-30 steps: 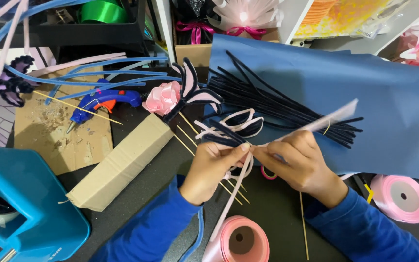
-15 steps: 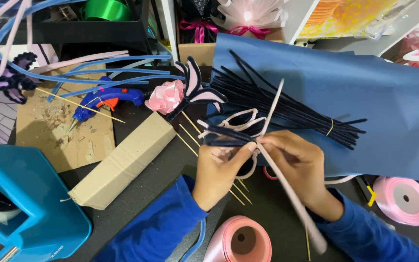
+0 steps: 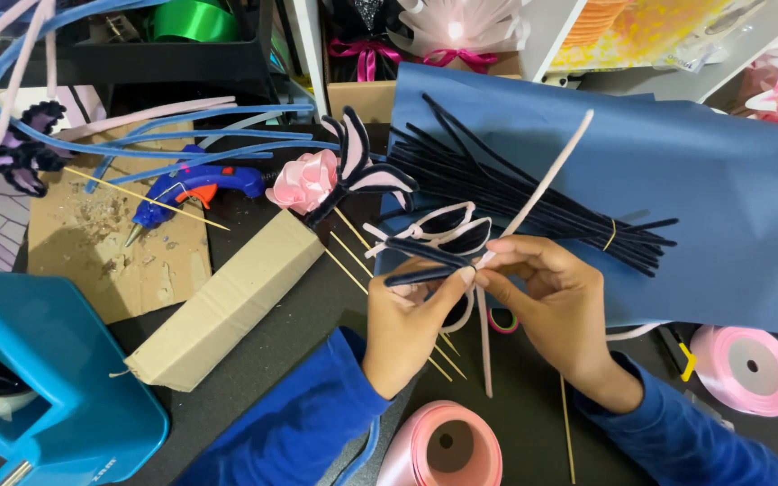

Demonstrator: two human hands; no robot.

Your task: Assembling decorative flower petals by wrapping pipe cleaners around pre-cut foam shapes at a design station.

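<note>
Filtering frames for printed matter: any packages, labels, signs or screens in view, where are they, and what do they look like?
Long cardboard box: left of the hands, lying diagonally, plain brown, no label visible.
Open cardboard box: top centre, brown, behind the blue paper sheet.
Blue dispenser: bottom left, blocky, small pale marking low on its front.
Printed sheet: top right, yellow-orange picture.
No screens or signs.

left hand (image 3: 411, 328): bare, no glove or ring seen | right hand (image 3: 556, 301): bare, likewise | sleeves (image 3: 290, 423): bright blue long knit, reaching both wrists | nails: short, plain
</note>
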